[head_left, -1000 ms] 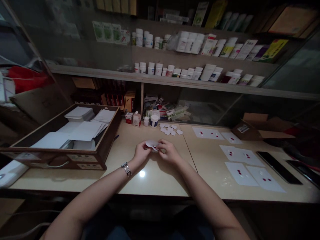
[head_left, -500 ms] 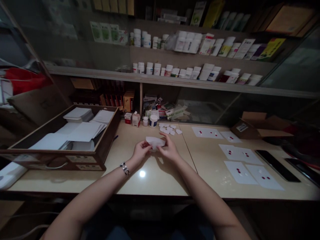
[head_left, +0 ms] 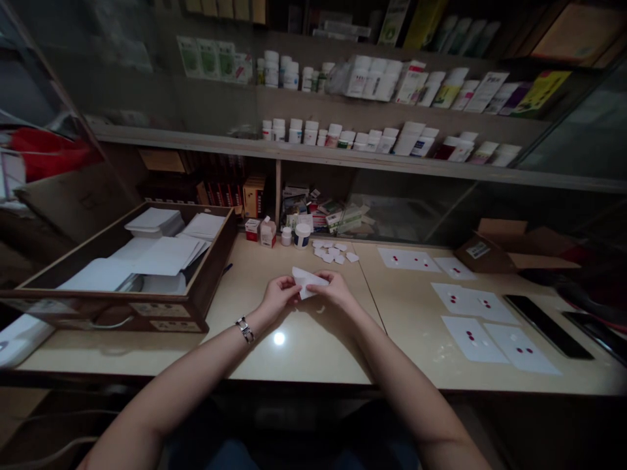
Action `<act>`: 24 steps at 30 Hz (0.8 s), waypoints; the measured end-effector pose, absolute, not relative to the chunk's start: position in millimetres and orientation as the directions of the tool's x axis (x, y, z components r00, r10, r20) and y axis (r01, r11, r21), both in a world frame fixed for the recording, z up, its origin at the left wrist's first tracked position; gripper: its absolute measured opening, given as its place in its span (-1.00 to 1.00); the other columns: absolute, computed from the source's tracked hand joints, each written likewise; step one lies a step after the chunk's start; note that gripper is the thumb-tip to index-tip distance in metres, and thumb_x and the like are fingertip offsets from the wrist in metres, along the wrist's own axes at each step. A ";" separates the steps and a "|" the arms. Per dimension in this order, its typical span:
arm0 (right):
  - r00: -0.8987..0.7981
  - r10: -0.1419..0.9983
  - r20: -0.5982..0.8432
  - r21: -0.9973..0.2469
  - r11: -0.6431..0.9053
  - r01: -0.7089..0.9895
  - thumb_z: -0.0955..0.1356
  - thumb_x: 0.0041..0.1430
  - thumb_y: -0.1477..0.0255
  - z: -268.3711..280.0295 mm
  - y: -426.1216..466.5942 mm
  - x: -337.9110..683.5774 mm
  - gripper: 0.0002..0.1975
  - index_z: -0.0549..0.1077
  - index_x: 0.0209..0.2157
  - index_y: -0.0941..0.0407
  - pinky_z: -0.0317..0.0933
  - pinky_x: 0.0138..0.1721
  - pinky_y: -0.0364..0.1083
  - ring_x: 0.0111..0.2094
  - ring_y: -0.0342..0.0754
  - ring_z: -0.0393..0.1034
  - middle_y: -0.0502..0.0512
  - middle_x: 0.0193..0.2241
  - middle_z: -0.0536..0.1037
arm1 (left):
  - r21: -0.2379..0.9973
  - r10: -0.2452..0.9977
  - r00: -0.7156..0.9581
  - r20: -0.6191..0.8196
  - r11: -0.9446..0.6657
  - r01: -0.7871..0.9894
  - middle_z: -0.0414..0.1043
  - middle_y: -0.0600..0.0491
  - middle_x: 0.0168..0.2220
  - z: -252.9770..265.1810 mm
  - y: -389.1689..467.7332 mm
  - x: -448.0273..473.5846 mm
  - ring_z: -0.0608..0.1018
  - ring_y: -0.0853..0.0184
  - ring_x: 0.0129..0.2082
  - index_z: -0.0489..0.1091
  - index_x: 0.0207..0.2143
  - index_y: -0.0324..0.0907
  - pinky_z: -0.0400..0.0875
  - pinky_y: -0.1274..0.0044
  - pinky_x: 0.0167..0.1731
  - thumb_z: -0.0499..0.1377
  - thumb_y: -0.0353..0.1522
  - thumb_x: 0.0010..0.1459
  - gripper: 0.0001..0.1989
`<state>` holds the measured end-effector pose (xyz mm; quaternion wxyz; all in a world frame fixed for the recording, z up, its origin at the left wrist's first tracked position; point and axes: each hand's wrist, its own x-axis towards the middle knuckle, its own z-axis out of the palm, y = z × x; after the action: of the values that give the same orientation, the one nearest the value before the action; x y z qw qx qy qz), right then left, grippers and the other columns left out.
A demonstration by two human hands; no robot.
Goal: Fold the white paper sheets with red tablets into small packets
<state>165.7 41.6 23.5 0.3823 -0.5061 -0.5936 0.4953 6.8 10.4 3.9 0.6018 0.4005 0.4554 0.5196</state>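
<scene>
Between my hands, above the counter (head_left: 304, 356), is a small white paper (head_left: 307, 281) folded to a pointed shape. My left hand (head_left: 280, 295) pinches its left edge, and a metal watch or bracelet (head_left: 244, 329) circles that wrist. Fingers and thumb of my right hand (head_left: 337, 290) grip the paper's right side. Whether anything lies inside the fold is hidden. Just beyond the hands lie several small folded white packets (head_left: 334, 251). To the right, several flat paper sheets (head_left: 473, 339) carry dark red and white pills (head_left: 470, 336).
At left stands a wooden drawer (head_left: 196, 307) with stacks of white paper. A blue-labelled jar (head_left: 302, 235), a smaller white bottle (head_left: 287, 236) and two small boxes (head_left: 268, 232) stand at the back. A black phone (head_left: 547, 326) and an open carton (head_left: 490, 254) are at right. Shelves hold several medicine bottles.
The paper has turned from a wide, flat-topped shape to a pointed one. My right fingers have come down over its right side. The view has shifted slightly.
</scene>
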 end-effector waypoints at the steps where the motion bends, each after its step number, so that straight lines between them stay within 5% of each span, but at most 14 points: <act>1: -0.220 0.974 -0.053 -0.976 -0.003 0.219 0.47 -0.35 0.31 25.6 43.1 168.2 -0.66 0.47 -0.46 0.19 0.18 -0.46 -0.17 -0.49 -0.09 0.35 0.00 -0.55 0.50 | 0.958 0.990 0.061 -0.129 0.141 -0.249 0.36 0.12 -0.63 4.2 10.2 6.9 0.36 0.51 -0.69 0.33 -0.52 -0.26 0.23 0.67 -0.67 0.37 -0.22 -0.25 -0.65; 8: -0.315 0.944 -0.099 -0.959 -0.006 0.282 0.48 -0.35 0.32 24.4 44.7 169.0 -0.72 0.42 -0.55 0.17 0.12 -0.52 -0.20 -0.55 -0.14 0.29 -0.06 -0.61 0.44 | 0.957 0.965 0.205 -0.164 0.206 -0.204 0.42 0.06 -0.54 1.9 9.8 8.2 0.43 0.47 -0.61 0.40 -0.50 -0.29 0.31 0.65 -0.60 0.41 -0.22 -0.30 -0.62; 16: -0.293 0.956 0.023 -0.964 0.099 0.247 0.41 -0.23 0.35 17.3 39.7 163.7 -0.82 0.37 -0.60 0.16 0.05 -0.55 -0.22 -0.58 -0.18 0.22 -0.09 -0.65 0.36 | 0.915 0.953 0.178 -0.247 0.289 -0.282 0.42 0.07 -0.55 -0.7 13.7 3.6 0.41 0.51 -0.64 0.43 -0.51 -0.30 0.34 0.66 -0.61 0.43 -0.26 -0.31 -0.64; 24: -0.361 0.909 0.206 -0.921 0.305 0.242 0.36 -0.06 0.41 15.7 38.7 166.4 -0.87 0.53 -0.48 0.17 0.22 -0.40 -0.15 -0.44 -0.06 0.40 0.05 -0.51 0.54 | 0.903 0.948 0.133 -0.289 0.316 -0.292 0.32 0.12 -0.65 -2.3 14.8 3.8 0.42 0.49 -0.68 0.39 -0.53 -0.29 0.30 0.69 -0.70 0.36 -0.29 -0.21 -0.73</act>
<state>166.4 38.7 15.7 0.3915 -0.4075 -0.7066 0.4259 3.8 14.8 -2.3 0.6647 0.3528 0.4648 0.4665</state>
